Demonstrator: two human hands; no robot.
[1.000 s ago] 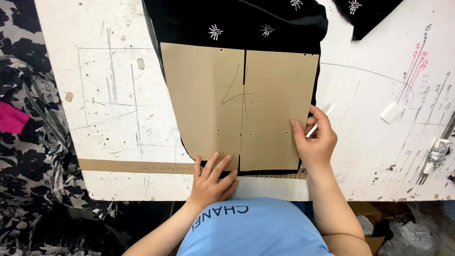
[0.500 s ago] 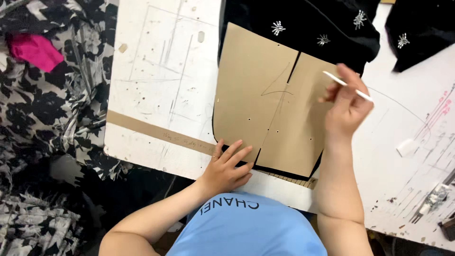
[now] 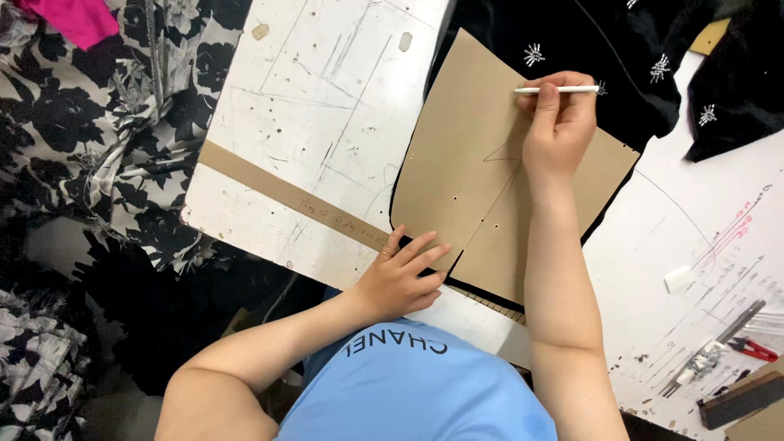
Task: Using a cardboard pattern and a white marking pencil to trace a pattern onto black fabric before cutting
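A brown cardboard pattern piece [image 3: 465, 163] lies on black fabric [image 3: 621, 57] with small white embroidered motifs, on a white worktable [image 3: 327, 106]. My left hand [image 3: 400, 273] rests flat, fingers spread, on the pattern's near corner at the table edge. My right hand [image 3: 559, 122] is over the pattern's far edge and grips a thin white marking pencil [image 3: 555, 89], held level above the cardboard where it meets the fabric.
A brown tape strip [image 3: 286, 194] runs across the table's near side. Black-and-white floral fabric [image 3: 90, 147] and a pink cloth [image 3: 77, 18] lie at the left. A white chalk block [image 3: 678, 279], red-handled snips [image 3: 750, 348] and metal tools sit at the right.
My right hand has travelled with the pencil from the pattern's right side to its far edge. The view has swung and tilted. My left hand stays pressed on the near corner.
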